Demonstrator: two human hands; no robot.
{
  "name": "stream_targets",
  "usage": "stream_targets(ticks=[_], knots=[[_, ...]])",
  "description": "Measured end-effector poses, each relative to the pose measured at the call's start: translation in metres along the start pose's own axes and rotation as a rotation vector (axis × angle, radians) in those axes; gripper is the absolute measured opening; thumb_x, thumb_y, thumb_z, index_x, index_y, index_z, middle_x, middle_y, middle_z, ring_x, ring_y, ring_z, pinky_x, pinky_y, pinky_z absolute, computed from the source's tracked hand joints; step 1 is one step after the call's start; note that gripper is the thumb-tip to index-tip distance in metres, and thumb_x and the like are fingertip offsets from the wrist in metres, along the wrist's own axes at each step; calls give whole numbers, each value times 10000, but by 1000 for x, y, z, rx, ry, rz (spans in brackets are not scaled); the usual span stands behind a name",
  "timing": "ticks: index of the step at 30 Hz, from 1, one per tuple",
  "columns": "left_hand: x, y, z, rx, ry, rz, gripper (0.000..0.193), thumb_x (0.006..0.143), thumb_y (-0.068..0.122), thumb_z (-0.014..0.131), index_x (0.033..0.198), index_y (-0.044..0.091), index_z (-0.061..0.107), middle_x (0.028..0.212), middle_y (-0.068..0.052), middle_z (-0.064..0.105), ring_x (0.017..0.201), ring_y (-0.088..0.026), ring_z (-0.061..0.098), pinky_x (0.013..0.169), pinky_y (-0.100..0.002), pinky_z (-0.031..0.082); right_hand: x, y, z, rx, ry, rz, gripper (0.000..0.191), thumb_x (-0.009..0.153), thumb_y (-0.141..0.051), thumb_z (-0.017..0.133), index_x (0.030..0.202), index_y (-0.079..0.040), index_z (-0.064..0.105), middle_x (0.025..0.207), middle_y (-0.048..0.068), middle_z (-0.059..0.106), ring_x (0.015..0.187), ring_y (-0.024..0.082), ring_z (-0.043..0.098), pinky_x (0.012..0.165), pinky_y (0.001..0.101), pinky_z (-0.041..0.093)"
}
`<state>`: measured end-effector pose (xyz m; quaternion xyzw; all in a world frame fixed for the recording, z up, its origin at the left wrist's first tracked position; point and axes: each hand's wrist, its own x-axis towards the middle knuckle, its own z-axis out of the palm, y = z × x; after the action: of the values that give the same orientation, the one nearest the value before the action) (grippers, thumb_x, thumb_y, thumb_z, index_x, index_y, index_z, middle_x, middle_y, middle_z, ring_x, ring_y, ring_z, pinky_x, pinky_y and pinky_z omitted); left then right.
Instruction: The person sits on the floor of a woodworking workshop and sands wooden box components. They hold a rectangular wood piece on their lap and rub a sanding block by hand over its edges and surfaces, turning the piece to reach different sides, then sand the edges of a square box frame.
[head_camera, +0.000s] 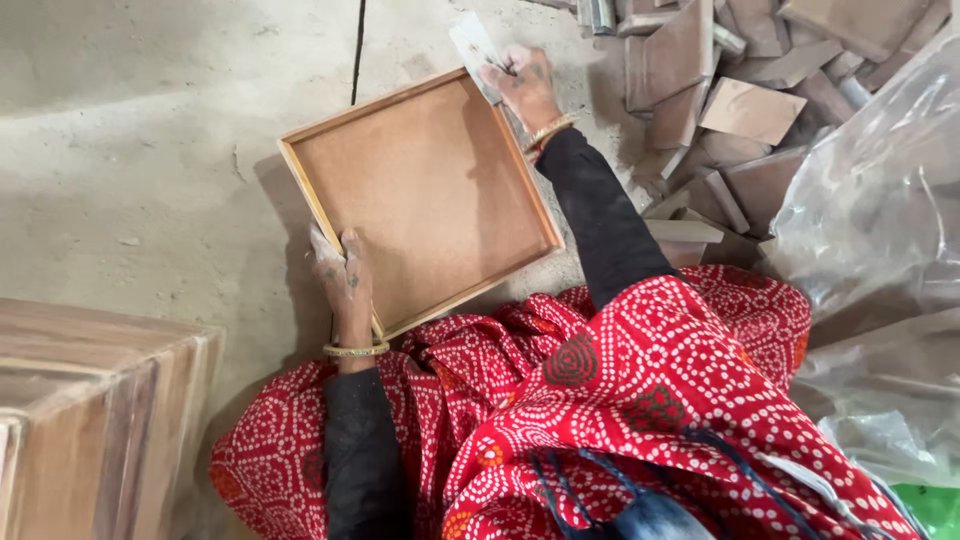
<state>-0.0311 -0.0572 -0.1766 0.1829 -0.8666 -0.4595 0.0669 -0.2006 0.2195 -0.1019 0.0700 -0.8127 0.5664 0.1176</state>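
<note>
A square wooden tray (300, 165) with a raised light rim and a brown fibreboard bottom lies on the concrete floor in front of me. My left hand (340, 272) grips its near-left rim, fingers over the edge. My right hand (525, 85) is at the tray's far-right corner, holding a small pale worn piece, perhaps sandpaper (475, 50), against the rim. Both hands are dusty, and each wrist has a bangle over a black sleeve. My lap is covered in red patterned cloth (640, 400).
A heap of brown wooden offcuts (750, 110) lies at the upper right. Clear plastic sheeting (880, 200) covers the right side. A stack of wooden boxes (90, 420) stands at the lower left. A crack (357, 50) runs through the floor beyond the tray.
</note>
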Motion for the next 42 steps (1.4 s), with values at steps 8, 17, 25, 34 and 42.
stream_targets(ticks=[8,17,25,34,42], knots=[[0,16,-7,-48,30,103,619,1008,248,579,1460,-133,397,1292,-387,578,1200,-509,565,1044,-512,441,-50,-21,-25,116,-44,332,232,863,-201,848,799,-39,695,650,-39,633,524,49,555,444,230,441],[0,7,-6,-19,48,176,654,1032,313,577,1475,-125,380,1319,-405,559,1207,-535,551,1050,-533,431,-187,8,-75,124,-119,478,161,911,-190,779,847,-65,701,675,-26,653,522,32,539,447,225,401],[-5,6,-5,-32,56,189,641,1029,304,556,1486,-115,391,1313,-412,557,1193,-553,544,1050,-556,421,-231,19,-74,120,-27,394,180,948,-147,770,843,-30,682,715,-24,625,611,29,505,537,238,404],[-1,1,-3,-39,60,173,591,1045,264,571,1443,-147,425,1293,-418,567,1185,-534,566,1042,-527,439,-61,2,-22,216,-59,273,190,911,-209,790,850,-43,723,716,-37,657,635,43,554,545,259,441],[-6,14,-10,-84,0,110,672,1061,301,599,1490,-161,366,1294,-411,569,1139,-469,606,961,-492,480,-106,-11,-46,-34,-37,100,312,897,-295,821,800,-51,652,671,8,588,620,87,528,534,301,454]])
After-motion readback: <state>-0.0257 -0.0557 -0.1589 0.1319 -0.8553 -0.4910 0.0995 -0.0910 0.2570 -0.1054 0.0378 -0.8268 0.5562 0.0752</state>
